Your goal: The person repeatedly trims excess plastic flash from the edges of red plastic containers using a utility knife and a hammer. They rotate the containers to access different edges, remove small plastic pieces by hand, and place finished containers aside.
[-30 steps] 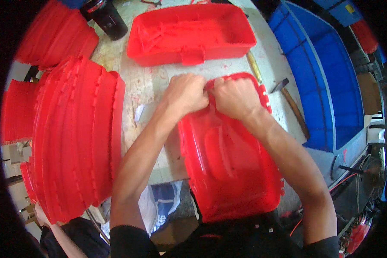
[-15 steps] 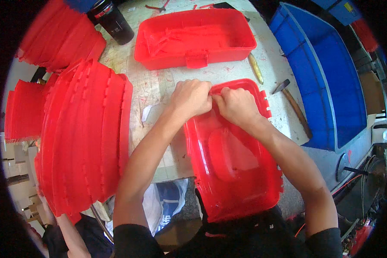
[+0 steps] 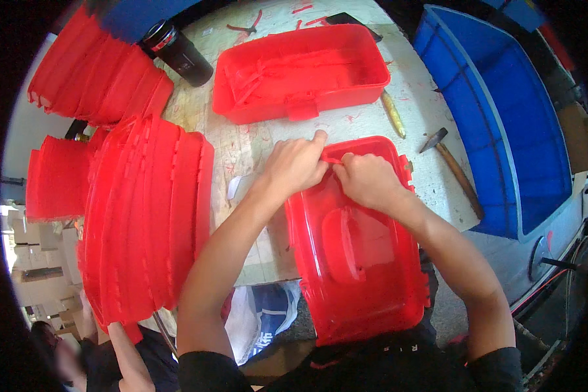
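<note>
A glossy red plastic toolbox lid [image 3: 385,261], with tabs along its side edges and an oblong raised shape in the middle, lies between my forearms, its near end against my body. My left hand [image 3: 298,163] is closed at its far left corner, thumb pointing up. Beside it my right hand [image 3: 370,179] is closed in a fist at the far rim. A bit of bright red plastic shows between the two hands; whether it is rim or a loose strip I cannot tell. Just beyond stands a red toolbox base [image 3: 300,108] with a front latch and red scraps inside.
Nested red plastic shells [image 3: 150,215] stack up at left, with more behind. A black tumbler [image 3: 184,59], pliers [image 3: 248,29], a hammer [image 3: 456,171] and a yellowish stick [image 3: 392,114] lie on the bench. A blue crate [image 3: 477,130] stands right. Another person's arm [image 3: 127,356] shows lower left.
The whole scene has shifted slightly down and right in view. My left thumb now sticks up, and my hands have parted a little, with red plastic showing between them.
</note>
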Demonstrator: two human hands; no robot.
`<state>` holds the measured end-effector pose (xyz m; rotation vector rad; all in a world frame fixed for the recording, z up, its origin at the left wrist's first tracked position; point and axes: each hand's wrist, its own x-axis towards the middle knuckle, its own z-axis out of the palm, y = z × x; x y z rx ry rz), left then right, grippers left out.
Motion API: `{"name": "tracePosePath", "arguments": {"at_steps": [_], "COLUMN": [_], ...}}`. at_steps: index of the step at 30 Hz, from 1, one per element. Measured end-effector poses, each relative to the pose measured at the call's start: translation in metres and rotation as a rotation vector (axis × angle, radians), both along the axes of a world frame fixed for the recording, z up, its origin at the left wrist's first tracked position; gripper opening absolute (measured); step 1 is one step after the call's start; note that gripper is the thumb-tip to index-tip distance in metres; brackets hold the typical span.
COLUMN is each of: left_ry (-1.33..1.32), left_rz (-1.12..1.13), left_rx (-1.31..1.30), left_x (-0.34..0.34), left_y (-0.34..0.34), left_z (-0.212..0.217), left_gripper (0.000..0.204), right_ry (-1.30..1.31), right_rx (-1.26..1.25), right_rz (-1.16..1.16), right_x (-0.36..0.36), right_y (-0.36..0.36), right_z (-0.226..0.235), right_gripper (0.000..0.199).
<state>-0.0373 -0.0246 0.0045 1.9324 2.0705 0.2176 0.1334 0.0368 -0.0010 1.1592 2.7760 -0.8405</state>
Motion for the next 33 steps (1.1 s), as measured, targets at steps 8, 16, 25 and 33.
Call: {"name": "tracePosePath", "arguments": {"at_steps": [8, 16, 25, 33], "left_ry": [-0.064, -0.113, -0.082, -0.033], "left_rz": [-0.059, -0.097, -0.08, -0.047], "left_rx": [0.021, 0.034, 0.104, 0.135], "left_x": [-0.001, -0.005, -0.004, -0.002], "left_y": [0.003, 0.002, 0.002, 0.0], "left_z": [-0.006, -0.005, -0.007, -0.007], "left_gripper": [0.033, 0.031, 0.025, 0.026], "right_ry": [0.127, 0.071, 0.019, 0.147], "right_rx": [-0.081, 0.168, 0.425, 0.049], "right_rz": [-0.044, 0.022, 0.18, -0.142], "right_x": [-0.001, -0.003, -0.008, -0.017], "right_y": [0.004, 0.005, 0.008, 0.004], "right_z": [-0.001, 0.002, 0.001, -0.009], "right_gripper": [0.037, 0.032, 0.02, 0.036]}}
